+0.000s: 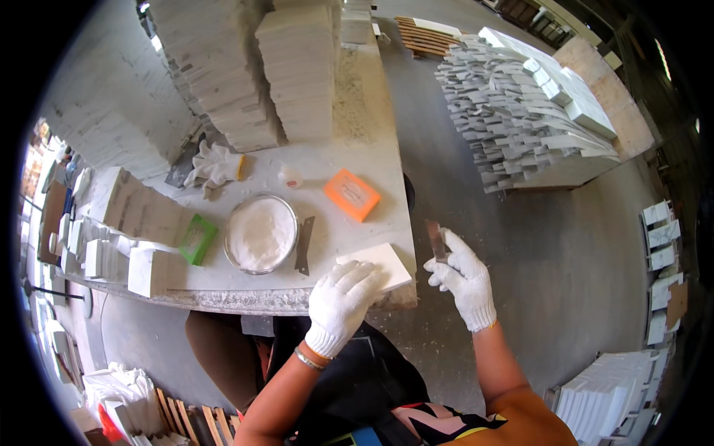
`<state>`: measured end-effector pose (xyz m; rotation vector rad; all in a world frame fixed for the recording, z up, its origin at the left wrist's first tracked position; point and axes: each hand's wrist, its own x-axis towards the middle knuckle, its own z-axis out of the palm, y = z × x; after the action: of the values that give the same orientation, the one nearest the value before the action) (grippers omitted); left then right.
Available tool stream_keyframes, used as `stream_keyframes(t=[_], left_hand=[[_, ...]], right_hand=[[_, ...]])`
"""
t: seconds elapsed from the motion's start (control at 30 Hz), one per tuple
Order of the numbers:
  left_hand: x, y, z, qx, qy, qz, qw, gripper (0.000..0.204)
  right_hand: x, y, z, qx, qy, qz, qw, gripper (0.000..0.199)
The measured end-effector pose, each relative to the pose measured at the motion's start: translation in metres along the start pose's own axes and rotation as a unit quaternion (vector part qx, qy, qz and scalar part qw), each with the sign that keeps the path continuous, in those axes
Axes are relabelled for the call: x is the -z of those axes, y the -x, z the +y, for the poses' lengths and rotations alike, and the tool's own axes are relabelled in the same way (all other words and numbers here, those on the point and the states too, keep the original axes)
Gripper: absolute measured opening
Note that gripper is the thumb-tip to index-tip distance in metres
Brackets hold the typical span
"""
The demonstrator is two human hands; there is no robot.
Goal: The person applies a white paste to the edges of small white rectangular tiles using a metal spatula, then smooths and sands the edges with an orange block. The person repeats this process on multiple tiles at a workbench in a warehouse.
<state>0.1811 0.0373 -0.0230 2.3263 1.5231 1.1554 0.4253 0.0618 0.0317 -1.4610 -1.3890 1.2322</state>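
Note:
My left hand (341, 303), in a white knit glove, rests over a white rectangular tile (390, 266) at the table's near right corner. Its fingers curl over the tile's left part and hide that end. Out past the table's right edge, my gloved right hand (462, 279) grips a flat metal scraper blade (436, 239), which points up and away from me. A second metal scraper (304, 245) lies on the table, left of the tile. Next to it stands a clear round bowl (296, 256) of white powder or paste (260, 233).
An orange box (352, 195), a small bottle (290, 177), a green box (197, 239) and spare white gloves (213, 165) lie on the table (357, 160). Tall tile stacks (297, 82) rise at the back. Beyond the aisle, more tiles (513, 111) are piled on a pallet.

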Motion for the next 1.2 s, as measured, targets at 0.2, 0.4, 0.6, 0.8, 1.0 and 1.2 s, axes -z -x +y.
stream_keyframes(t=[0.2, 0.4, 0.6, 0.8, 1.0, 1.2], left_hand=[[-0.024, 0.01, 0.014, 0.023, -0.065, -0.102, 0.992, 0.072], [-0.004, 0.006, 0.02, 0.082, 0.004, -0.106, 0.991, 0.074], [0.041, 0.028, 0.041, 0.237, 0.292, -0.178, 0.91, 0.039], [0.045, 0.029, 0.033, 0.454, 0.446, -0.192, 0.747, 0.019], [0.047, 0.033, 0.005, 0.482, 0.433, 0.005, 0.762, 0.021], [0.055, 0.042, 0.003, 0.339, 0.253, -0.102, 0.901, 0.023]], right_hand=[[0.021, 0.017, 0.026, -0.083, -0.066, 0.03, 0.994, 0.061], [-0.003, 0.053, 0.033, -0.084, -0.068, -0.041, 0.993, 0.059], [-0.064, 0.07, 0.031, 0.127, 0.072, -0.129, 0.981, 0.068], [-0.074, 0.065, 0.031, 0.161, 0.083, -0.174, 0.968, 0.066], [-0.04, 0.045, 0.012, 0.052, 0.135, -0.252, 0.957, 0.058], [-0.074, -0.032, -0.017, 0.201, 0.105, -0.134, 0.965, 0.038]])
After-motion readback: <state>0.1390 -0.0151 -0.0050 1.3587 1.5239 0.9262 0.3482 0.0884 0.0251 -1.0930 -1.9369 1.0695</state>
